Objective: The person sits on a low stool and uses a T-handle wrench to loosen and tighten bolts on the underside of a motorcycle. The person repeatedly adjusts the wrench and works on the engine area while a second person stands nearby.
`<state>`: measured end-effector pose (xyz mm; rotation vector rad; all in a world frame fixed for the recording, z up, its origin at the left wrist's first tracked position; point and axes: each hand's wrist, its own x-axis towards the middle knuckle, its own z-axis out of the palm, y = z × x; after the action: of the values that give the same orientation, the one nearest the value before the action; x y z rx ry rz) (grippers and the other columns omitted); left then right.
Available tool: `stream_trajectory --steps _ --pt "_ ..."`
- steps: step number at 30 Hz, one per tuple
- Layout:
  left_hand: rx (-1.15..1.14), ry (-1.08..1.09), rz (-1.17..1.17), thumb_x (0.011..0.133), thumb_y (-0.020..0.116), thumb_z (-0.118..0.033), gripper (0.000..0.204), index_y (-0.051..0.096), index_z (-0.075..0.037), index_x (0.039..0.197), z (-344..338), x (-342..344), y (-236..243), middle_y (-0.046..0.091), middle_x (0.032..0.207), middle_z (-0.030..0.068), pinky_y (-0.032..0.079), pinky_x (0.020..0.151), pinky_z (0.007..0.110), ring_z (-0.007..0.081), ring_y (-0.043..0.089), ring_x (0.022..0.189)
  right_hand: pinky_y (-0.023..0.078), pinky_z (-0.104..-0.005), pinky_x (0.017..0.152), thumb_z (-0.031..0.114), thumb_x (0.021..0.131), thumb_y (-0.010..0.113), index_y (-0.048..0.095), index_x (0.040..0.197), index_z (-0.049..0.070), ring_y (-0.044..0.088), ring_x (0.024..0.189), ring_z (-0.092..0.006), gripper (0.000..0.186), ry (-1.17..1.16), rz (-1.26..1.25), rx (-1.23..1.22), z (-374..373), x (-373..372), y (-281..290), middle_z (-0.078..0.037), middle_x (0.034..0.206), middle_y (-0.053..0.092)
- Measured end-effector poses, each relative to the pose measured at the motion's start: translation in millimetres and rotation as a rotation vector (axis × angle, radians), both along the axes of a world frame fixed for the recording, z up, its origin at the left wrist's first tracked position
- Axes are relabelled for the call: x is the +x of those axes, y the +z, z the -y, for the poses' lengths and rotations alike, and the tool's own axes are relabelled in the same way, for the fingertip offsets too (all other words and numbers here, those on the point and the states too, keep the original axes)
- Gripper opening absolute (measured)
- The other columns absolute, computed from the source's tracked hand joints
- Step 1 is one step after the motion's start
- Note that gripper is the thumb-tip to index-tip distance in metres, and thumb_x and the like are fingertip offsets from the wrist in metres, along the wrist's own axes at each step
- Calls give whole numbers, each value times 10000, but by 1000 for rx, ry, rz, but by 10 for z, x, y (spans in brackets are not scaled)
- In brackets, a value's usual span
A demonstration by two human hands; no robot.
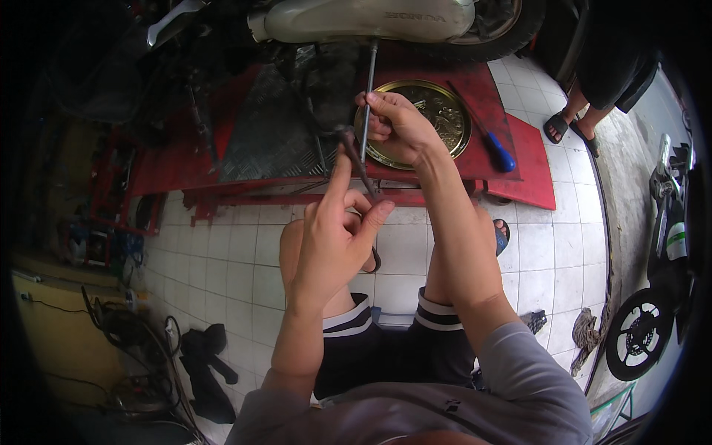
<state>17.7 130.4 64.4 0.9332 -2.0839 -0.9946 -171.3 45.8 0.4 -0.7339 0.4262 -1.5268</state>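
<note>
- A person is sitting low on a white tiled floor (pixel 237 252), looking down at both bare hands, which are raised in front of a red motorcycle lift platform (pixel 512 159).
- The left hand (pixel 334 237) is pinching a short dark metal tool (pixel 358 165) between thumb and curled fingers, with the index finger stretching straight up along its shaft.
- The right hand (pixel 397 127) is closing its fingers around a long thin metal rod (pixel 367 96), which is standing nearly upright and reaching toward the motorcycle above.
- The rod and the dark tool are meeting or crossing just between the two hands; whether they are touching cannot be told.
- Just behind the right hand, a round brass-coloured tray (pixel 452 111) is lying on the platform.
- To the right of the tray, a screwdriver with a blue handle (pixel 495 152) is resting on the platform.
- The silver exhaust of a motorcycle (pixel 371 18) is stretching across the top.
- At the upper right, another person's sandalled feet (pixel 567 126) are standing on the tiles.
</note>
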Motion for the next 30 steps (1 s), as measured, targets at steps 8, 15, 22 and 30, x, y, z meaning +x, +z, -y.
stream_trajectory --steps 8,15,22,30 --pt "167 -171 14 971 553 -191 396 527 -4 1319 77 -62 -263 525 539 13 329 391 210 35 434 415 278 -195 472 203 972 549 549 965 7 322 529 -46 196 10 23 -9 33 -9 -17 45 611 389" --pt "210 166 -399 964 565 -161 376 538 27 1289 151 -85 -13 510 531 0 307 389 191 21 425 418 289 -186 456 206 970 550 550 952 17 337 532 -37 190 -48 70 -14 21 -60 -36 55 619 375" --pt "-341 30 -218 883 613 15 328 628 -13 1210 207 -312 -170 575 584 41 358 435 191 16 478 465 325 -164 457 215 968 556 558 931 36 373 548 -29 183 -103 54 39 -5 27 47 52 638 422" --pt "-509 -3 -39 912 597 -81 299 638 -68 1208 108 -281 15 673 758 198 509 582 316 268 703 726 290 -165 403 195 918 626 535 895 8 368 464 -8 210 181 -107 -98 -231 75 134 50 592 441"
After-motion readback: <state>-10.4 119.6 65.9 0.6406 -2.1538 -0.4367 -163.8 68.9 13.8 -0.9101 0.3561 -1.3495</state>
